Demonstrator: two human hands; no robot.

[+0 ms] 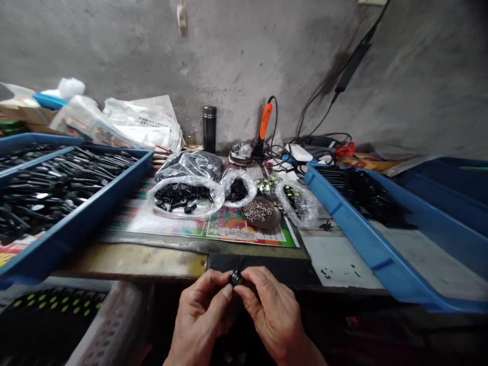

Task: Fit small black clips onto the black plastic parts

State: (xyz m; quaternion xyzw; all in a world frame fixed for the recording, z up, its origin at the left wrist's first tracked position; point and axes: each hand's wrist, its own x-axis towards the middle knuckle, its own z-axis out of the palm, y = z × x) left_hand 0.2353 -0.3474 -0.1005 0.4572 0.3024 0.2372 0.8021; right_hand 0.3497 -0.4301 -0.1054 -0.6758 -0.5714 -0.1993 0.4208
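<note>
My left hand (pixel 200 316) and my right hand (pixel 271 311) meet low in the middle of the view. Their thumbs and fingers pinch a small black part (pixel 236 277) with a shiny metal band, and a thin black piece sticks up from it. Both hands hold this part over a dark edge of the bench. Nothing else touches either hand. Ahead of them, clear plastic bags of black parts (pixel 185 195) lie on a printed paper sheet (pixel 236 229), next to a brown dish of small metal screws (pixel 262 211).
Blue trays of black parts stand on both sides: one at left (pixel 82 218), one at right (pixel 360 236). Behind are a black flask (pixel 209 129), an orange-handled soldering iron (pixel 266 121), tangled cables (pixel 316 140) and papers against a grey wall. A dotted black-and-green crate (pixel 49 317) sits lower left.
</note>
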